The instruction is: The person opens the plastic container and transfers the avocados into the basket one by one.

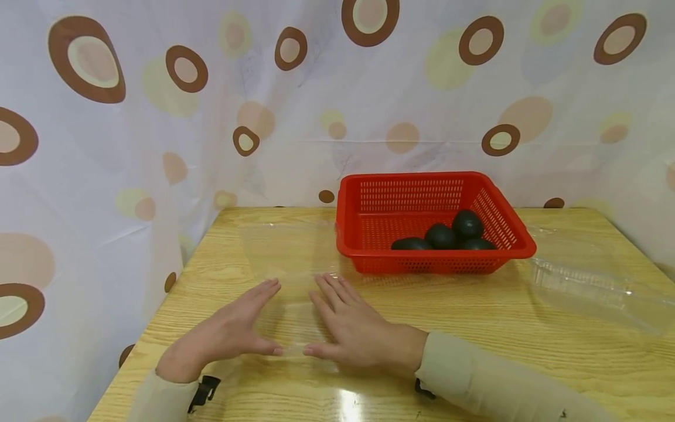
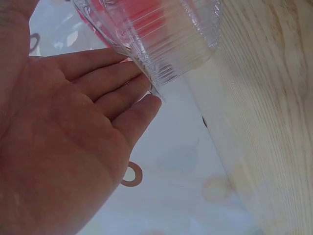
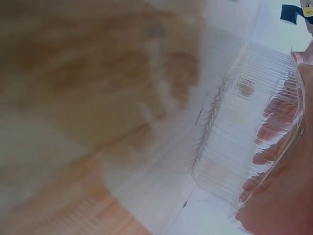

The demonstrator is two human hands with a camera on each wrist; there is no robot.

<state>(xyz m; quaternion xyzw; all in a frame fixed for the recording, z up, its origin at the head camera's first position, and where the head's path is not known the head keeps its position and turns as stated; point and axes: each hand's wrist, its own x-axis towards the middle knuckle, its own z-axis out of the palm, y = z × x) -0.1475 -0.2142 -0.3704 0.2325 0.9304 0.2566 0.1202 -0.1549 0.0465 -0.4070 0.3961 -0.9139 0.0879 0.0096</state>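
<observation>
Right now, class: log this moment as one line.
left hand: flat on clear container | right hand: flat on it | red basket: avocados

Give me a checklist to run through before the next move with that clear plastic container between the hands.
1. Left hand against the clear plastic container: ok, straight fingertips touch its edge in the left wrist view.
2. Right hand against the container: ok, fingers show through its wall in the right wrist view.
3. Firm grip: not ok, both hands lie flat, nothing curled round it.
4. Red basket holds dark avocados: ok.
5. Container closed or open: cannot tell.
6. Second clear container apart, at the right: ok.
</observation>
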